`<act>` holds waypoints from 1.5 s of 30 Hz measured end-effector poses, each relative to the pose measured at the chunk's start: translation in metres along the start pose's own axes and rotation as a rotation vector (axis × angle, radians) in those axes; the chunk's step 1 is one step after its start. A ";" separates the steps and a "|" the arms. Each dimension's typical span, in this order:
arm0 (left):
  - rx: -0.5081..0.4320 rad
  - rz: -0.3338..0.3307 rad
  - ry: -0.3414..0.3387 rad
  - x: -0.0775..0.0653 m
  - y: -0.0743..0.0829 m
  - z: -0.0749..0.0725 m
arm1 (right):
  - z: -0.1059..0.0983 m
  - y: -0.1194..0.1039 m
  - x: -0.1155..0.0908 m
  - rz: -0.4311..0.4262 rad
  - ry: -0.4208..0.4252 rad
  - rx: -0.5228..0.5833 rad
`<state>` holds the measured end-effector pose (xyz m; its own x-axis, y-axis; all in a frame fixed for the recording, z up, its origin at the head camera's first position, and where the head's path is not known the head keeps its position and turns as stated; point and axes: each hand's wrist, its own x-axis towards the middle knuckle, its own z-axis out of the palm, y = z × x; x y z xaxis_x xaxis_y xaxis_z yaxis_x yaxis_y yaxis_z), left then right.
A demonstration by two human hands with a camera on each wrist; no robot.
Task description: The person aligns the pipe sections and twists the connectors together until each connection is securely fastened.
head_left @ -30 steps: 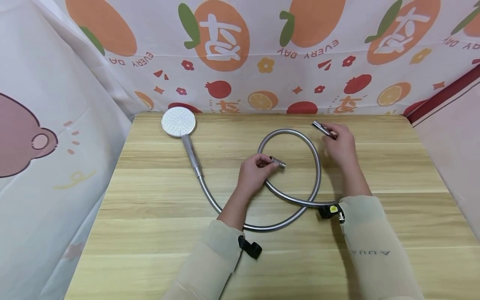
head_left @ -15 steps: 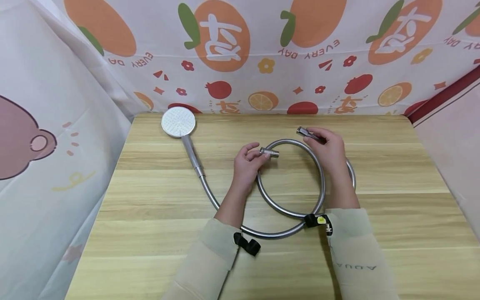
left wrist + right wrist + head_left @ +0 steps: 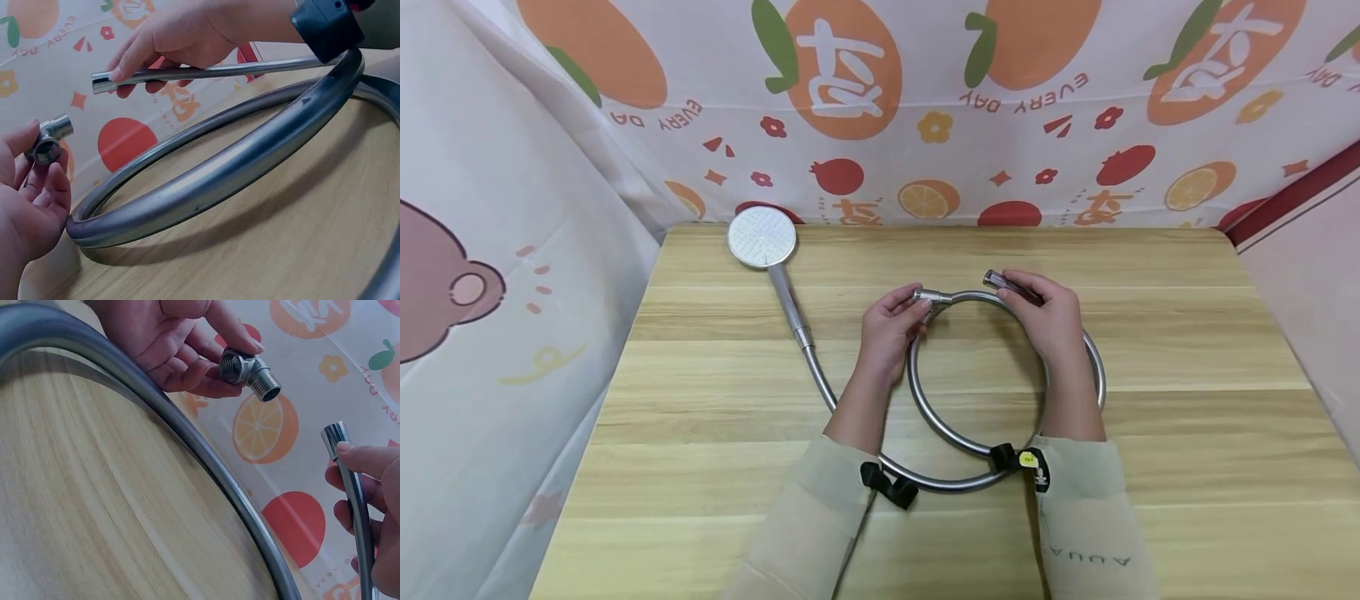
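Between thumb and fingers, my left hand [image 3: 883, 335] pinches a small threaded metal pipe fitting [image 3: 49, 140]. The right wrist view shows an internally threaded opening and an externally threaded stub [image 3: 265, 386] on it. My right hand [image 3: 1051, 323] grips the shower hose close to its end nut [image 3: 334, 439], which points toward the fitting. A gap separates nut and fitting. The grey metal shower hose [image 3: 936, 427] loops beneath both hands, partly hidden by the forearms. Its other end joins the handheld shower head [image 3: 762, 237], lying face up at the table's back left.
The wooden table [image 3: 1195, 350] has a fruit-printed cloth [image 3: 936, 158] hanging behind it. Another printed cloth [image 3: 512, 208] hangs on the left. Black wrist-camera mounts [image 3: 889, 485] sit at both cuffs, the right one close to the hose.
My right hand has moved left and toward me with the hose end, closer to the fitting. The left hand has raised and turned the fitting. The hose loop has shifted with them.
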<state>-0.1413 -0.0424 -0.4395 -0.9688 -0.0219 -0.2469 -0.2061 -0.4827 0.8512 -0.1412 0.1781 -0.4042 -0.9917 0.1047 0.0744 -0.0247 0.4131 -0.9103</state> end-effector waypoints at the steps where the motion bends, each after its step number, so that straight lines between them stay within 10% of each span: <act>1: -0.012 -0.006 -0.003 -0.001 0.000 0.000 | 0.000 0.000 -0.001 -0.007 -0.004 0.003; 14: -0.082 -0.011 -0.014 -0.001 -0.003 0.000 | 0.011 0.010 -0.004 -0.209 -0.112 0.012; 33: -0.036 -0.006 -0.007 -0.003 -0.003 -0.002 | 0.027 0.001 -0.012 -0.073 -0.224 -0.065; 45: 0.002 0.003 0.001 -0.003 -0.003 -0.002 | 0.028 0.002 -0.008 -0.128 -0.228 -0.093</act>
<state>-0.1378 -0.0428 -0.4424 -0.9692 -0.0244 -0.2451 -0.2036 -0.4805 0.8530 -0.1366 0.1531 -0.4179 -0.9843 -0.1558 0.0835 -0.1507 0.4925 -0.8572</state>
